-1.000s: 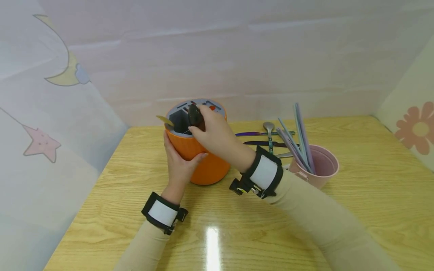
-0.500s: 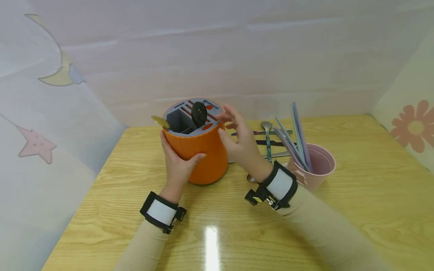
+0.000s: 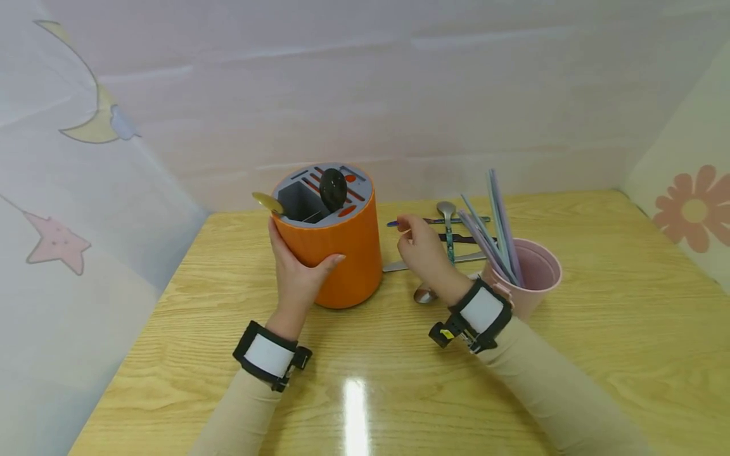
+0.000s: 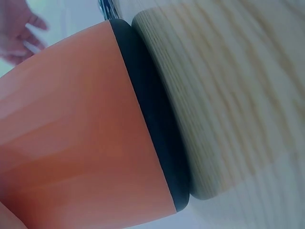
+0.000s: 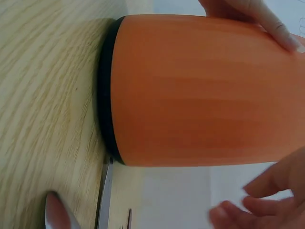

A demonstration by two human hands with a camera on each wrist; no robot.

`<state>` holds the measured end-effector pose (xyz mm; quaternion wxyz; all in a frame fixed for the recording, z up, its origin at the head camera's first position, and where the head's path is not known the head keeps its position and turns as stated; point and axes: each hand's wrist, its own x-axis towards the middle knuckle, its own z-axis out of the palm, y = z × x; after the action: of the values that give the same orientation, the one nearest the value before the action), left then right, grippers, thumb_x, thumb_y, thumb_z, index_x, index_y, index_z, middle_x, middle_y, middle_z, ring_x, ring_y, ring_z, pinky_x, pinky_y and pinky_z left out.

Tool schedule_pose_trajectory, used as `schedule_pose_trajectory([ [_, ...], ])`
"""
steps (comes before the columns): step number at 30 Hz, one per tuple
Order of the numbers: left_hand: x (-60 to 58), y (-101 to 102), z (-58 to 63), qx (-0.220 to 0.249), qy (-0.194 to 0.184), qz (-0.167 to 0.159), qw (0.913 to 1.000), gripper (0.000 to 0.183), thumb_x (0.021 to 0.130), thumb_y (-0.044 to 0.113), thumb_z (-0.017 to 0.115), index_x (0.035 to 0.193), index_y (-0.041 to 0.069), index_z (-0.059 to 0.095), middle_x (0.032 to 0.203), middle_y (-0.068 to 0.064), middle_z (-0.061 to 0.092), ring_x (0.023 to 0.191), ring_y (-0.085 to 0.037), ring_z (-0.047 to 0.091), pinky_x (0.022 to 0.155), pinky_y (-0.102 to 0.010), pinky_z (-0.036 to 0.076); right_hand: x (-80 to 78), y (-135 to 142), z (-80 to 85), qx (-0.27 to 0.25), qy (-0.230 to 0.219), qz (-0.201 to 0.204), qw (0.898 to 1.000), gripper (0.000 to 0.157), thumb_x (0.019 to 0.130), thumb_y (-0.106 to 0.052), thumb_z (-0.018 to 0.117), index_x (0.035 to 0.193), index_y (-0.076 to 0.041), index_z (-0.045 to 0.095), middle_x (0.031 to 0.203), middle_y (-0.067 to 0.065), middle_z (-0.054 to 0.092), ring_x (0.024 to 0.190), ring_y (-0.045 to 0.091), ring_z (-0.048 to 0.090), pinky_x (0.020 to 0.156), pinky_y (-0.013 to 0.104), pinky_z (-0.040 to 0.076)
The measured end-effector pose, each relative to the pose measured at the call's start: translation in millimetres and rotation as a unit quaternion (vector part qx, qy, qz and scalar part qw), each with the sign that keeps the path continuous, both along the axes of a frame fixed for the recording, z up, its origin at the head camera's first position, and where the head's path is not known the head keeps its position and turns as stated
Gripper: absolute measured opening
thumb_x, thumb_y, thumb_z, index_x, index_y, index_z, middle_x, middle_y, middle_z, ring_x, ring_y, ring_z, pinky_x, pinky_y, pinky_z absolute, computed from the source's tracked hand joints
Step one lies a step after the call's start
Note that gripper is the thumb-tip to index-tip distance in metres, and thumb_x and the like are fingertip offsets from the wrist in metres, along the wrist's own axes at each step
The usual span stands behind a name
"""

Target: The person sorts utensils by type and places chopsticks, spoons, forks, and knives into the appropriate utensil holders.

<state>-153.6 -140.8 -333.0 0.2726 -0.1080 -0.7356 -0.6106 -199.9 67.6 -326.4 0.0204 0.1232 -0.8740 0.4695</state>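
An orange knife block [image 3: 350, 253] with a grey slotted top stands upright on the table. From its top stick out a black spoon [image 3: 333, 189] and, at the left rim, a gold spoon [image 3: 267, 202]. My left hand [image 3: 299, 278] grips the block's near left side, thumb across the front, some fingers hidden behind. To the right of the block, my right hand [image 3: 424, 253] hovers with loosely bent fingers and nothing in them. Around it lie a teal-handled spoon [image 3: 447, 209], a dark knife [image 3: 464, 239], a silver knife [image 3: 396, 266] and another spoon [image 3: 424, 294].
A pink bucket [image 3: 542, 272] holding several thin pastel sticks [image 3: 502, 234] stands right of the cutlery, close to my right wrist. An iridescent knife [image 3: 433, 221] lies at the back. Behind the wooden table [image 3: 342, 392] hangs a pale printed backdrop [image 3: 365, 95].
My right hand has let go of the black spoon, which now stands in the block, and has moved right and down toward the cutlery. The left hand keeps its grip.
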Motion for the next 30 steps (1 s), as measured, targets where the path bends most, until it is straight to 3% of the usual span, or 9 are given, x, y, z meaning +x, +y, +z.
schedule_pose_trajectory([
  [2,-0.6,0,0.0,-0.002,0.004,-0.001,1.0,0.137,0.061,0.073,0.071,0.151,-0.003,0.002,0.15,-0.023,0.025,0.131,-0.034,0.034,0.109,-0.048,0.029,-1.7,4,-2.5,0.077,-0.034,0.025,0.996,0.044,0.094,0.005,0.038,0.137,0.013,0.041,0.133,0.03,0.047,0.12,0.04,0.048,0.098,0.047,0.042],
  [5,-1.3,0,0.0,-0.004,0.011,-0.003,0.9999,0.136,0.062,0.072,0.071,0.151,-0.003,0.002,0.149,-0.023,0.026,0.13,-0.033,0.035,0.109,-0.048,0.03,-1.0,9,-6.0,0.183,-0.077,0.064,0.978,0.043,0.094,0.006,0.04,0.137,0.015,0.041,0.138,0.032,0.043,0.118,0.04,0.05,0.097,0.046,0.043],
  [10,-1.8,-1,0.3,-0.005,0.019,-0.006,0.9998,0.134,0.063,0.071,0.072,0.152,-0.002,0.003,0.149,-0.023,0.027,0.129,-0.032,0.036,0.108,-0.047,0.031,6.5,14,-13.2,0.298,-0.074,0.104,0.946,0.032,0.09,0.008,0.05,0.121,0.015,0.055,0.116,0.028,0.056,0.102,0.036,0.057,0.088,0.042,0.049],
  [14,-2.2,-1,0.7,-0.008,0.02,-0.007,0.9997,0.134,0.063,0.071,0.071,0.151,-0.002,0.002,0.149,-0.023,0.026,0.13,-0.032,0.036,0.108,-0.046,0.03,14.3,20,-19.6,0.344,-0.002,0.12,0.931,0.009,0.083,0.007,0.064,0.092,0.007,0.06,0.084,0.015,0.059,0.082,0.03,0.059,0.075,0.04,0.051],
  [18,-1.7,-1,1.0,-0.008,0.019,-0.007,0.9998,0.135,0.062,0.072,0.071,0.151,-0.002,0.002,0.15,-0.023,0.025,0.13,-0.033,0.035,0.109,-0.047,0.03,22.0,27,-24.9,0.383,0.07,0.13,0.912,0.016,0.08,0.0,0.075,0.081,0.0,0.059,0.075,0.01,0.057,0.075,0.029,0.06,0.067,0.04,0.052],
  [22,-1.1,-1,1.0,-0.005,0.017,-0.009,0.9998,0.135,0.062,0.071,0.071,0.151,-0.002,0.002,0.15,-0.022,0.025,0.13,-0.032,0.035,0.109,-0.046,0.03,26.0,31,-28.4,0.407,0.055,0.124,0.903,0.004,0.085,0.002,0.069,0.087,-0.001,0.068,0.084,0.012,0.06,0.083,0.033,0.06,0.068,0.044,0.053],
  [24,-0.9,-1,0.8,-0.006,0.017,-0.009,0.9998,0.135,0.062,0.071,0.071,0.151,-0.002,0.002,0.15,-0.022,0.025,0.13,-0.032,0.035,0.109,-0.046,0.029,26.8,32,-29.7,0.413,0.032,0.116,0.903,0.01,0.086,0.004,0.067,0.092,-0.003,0.07,0.087,0.013,0.059,0.086,0.035,0.058,0.067,0.046,0.053],
  [26,-0.6,-1,0.5,-0.006,0.017,-0.009,0.9998,0.135,0.062,0.072,0.071,0.151,-0.003,0.002,0.15,-0.022,0.025,0.13,-0.032,0.035,0.109,-0.046,0.029,27.0,33,-31.5,0.412,0.018,0.108,0.905,0.012,0.086,0.004,0.066,0.093,-0.004,0.071,0.088,0.013,0.059,0.085,0.035,0.057,0.067,0.047,0.052],
  [30,-0.4,-1,0.2,-0.006,0.015,-0.009,0.9998,0.136,0.062,0.071,0.071,0.151,-0.003,0.001,0.15,-0.023,0.024,0.131,-0.032,0.034,0.11,-0.046,0.029,27.8,32,-35.8,0.428,0.022,0.091,0.899,0.004,0.088,-0.001,0.066,0.093,-0.002,0.067,0.087,0.016,0.056,0.083,0.035,0.055,0.067,0.05,0.051],
])
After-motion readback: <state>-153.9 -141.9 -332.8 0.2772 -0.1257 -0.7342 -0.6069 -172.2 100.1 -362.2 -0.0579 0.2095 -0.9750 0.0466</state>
